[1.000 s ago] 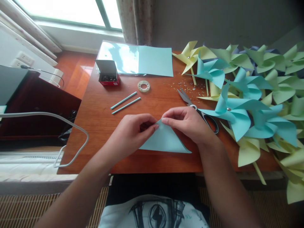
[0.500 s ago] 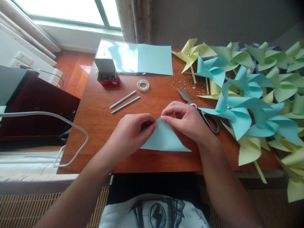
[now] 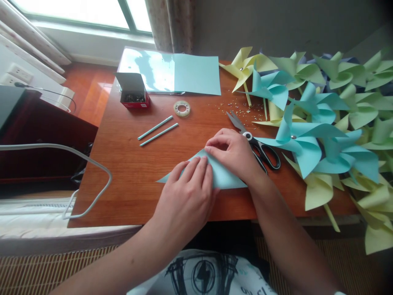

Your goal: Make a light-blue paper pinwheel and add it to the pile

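Note:
A light blue paper sheet (image 3: 225,177), folded into a triangle, lies on the wooden table near its front edge. My left hand (image 3: 188,192) rests flat over its middle with the fingers stretched out, hiding part of the sheet. At the top point of the fold, the thumb and fingertips of my right hand (image 3: 232,152) pinch the paper. Just beyond the right hand lie black-handled scissors (image 3: 248,135) with their blades slightly apart.
Two pale blue sticks (image 3: 159,134), a tape roll (image 3: 182,108) and an open red box (image 3: 135,100) of small dark pieces lie further back. Behind them is a plastic sleeve with blue paper (image 3: 198,73). Several paper pinwheels (image 3: 302,143) crowd the right side.
My left hand has left the pinch at the top corner and moved down onto the paper, fingers now spread flat. The right hand still pinches the top; the paper's left point now shows.

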A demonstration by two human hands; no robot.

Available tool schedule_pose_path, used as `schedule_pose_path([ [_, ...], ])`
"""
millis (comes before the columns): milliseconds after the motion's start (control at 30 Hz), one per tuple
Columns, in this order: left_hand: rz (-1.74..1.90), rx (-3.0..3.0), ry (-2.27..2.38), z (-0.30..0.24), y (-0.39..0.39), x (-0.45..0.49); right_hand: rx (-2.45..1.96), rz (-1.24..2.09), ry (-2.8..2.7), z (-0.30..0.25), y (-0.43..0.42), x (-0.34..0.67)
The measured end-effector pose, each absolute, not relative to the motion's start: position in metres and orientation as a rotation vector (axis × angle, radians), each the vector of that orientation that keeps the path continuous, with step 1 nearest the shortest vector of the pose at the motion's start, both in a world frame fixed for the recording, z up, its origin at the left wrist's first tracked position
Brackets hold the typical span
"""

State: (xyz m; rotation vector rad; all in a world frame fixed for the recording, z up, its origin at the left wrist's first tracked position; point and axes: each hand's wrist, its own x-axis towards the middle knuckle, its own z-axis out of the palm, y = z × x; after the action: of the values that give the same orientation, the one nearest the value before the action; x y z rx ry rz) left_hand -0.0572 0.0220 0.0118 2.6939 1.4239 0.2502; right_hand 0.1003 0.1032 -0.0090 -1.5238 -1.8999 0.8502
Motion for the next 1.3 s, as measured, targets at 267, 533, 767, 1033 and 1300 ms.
schedule_pose_path([
  [267,0.242,2.707,1.42,0.006,0.021,-0.059,-1.533,0.804,-1.938,-0.011,0.104,0.1],
  [533,0.168,2.723,1.386,0.004,0.02,-0.056,-1.534,0.709,-2.003,-0.014,0.105,0.1],
  [767,0.137,2.731,1.394,0.002,0.017,-0.056,-1.526,0.756,-2.045,-0.009,0.106,0.101],
  [1033,0.071,2.779,1.397,0.002,0.011,-0.052,-1.551,0.763,-2.193,-0.001,0.117,0.101],
  [1300,0.064,2.805,1.432,0.005,-0.007,-0.049,-1.562,0.751,-2.184,-0.002,0.116,0.101],
])
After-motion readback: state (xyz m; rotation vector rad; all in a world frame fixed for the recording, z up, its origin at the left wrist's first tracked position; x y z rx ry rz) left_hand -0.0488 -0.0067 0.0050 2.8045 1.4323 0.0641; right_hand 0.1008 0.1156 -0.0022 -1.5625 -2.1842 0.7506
